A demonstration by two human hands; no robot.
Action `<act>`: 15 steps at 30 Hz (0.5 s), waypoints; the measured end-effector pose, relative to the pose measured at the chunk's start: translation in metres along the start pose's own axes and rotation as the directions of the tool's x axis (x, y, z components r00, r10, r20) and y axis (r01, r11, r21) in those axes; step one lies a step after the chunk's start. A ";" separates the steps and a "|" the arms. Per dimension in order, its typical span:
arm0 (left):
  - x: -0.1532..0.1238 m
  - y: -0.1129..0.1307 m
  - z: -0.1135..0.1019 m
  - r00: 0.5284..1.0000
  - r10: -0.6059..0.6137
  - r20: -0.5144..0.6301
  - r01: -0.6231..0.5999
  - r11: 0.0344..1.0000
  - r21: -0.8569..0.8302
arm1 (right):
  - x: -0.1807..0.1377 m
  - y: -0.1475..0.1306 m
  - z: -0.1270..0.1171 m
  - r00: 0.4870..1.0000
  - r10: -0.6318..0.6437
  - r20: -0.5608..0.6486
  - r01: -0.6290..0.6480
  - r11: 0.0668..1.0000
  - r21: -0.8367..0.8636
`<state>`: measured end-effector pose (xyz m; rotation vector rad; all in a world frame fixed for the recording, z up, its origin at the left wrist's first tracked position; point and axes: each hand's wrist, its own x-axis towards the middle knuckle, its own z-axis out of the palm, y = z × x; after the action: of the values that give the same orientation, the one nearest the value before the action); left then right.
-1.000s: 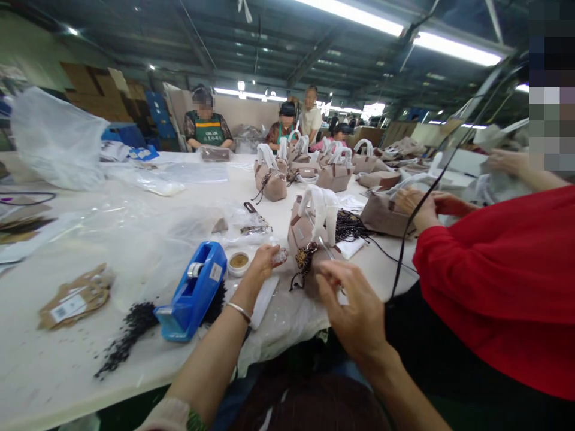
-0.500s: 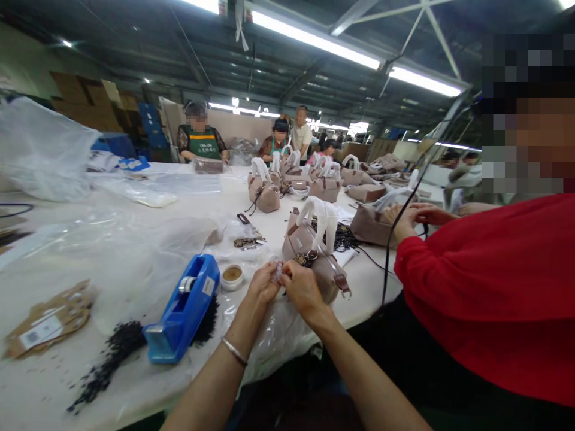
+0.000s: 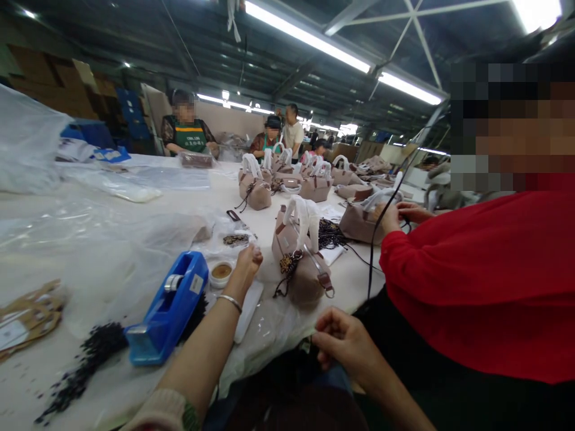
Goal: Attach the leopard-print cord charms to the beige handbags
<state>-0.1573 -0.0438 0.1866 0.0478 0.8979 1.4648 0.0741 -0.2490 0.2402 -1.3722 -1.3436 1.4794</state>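
Note:
My left hand point(image 3: 248, 263) is closed in a fist beside the nearest bag, with a bit of crumpled clear plastic point(image 3: 254, 244) poking out at the top. Low at the table's front edge is my right hand point(image 3: 344, 342), its fingers curled and thumb against the forefinger; I cannot make out anything in it. Between and beyond the two stands a taupe handbag point(image 3: 309, 281) with white-wrapped handles. A gold-and-black charm point(image 3: 287, 263) and dark cord hang from its side. A round tub of brown paste point(image 3: 221, 272) sits left of my left wrist.
A blue tape dispenser point(image 3: 168, 311) stands at left, among small black pieces point(image 3: 103, 344) and clear plastic sheets point(image 3: 112, 251). Several more handbags point(image 3: 256, 188) fill the back. At right, a red-sleeved co-worker point(image 3: 471, 269) handles another bag point(image 3: 359, 222), near a hanging black cable point(image 3: 372, 263).
My hands, together in front of the bag before, have parted. The left moved left and up with the crumpled plastic; the right dropped to the table's edge. The view has shifted rightward.

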 end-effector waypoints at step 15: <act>-0.184 -0.032 -0.031 0.756 -0.125 0.642 -0.261 0.842 0.472 | -0.004 0.007 0.011 0.991 -0.094 -0.091 0.108 0.981 0.163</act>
<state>-0.1210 -0.2225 0.2381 0.9827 0.6850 1.0845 0.0655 -0.2565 0.2329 -1.2271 -1.1911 1.4180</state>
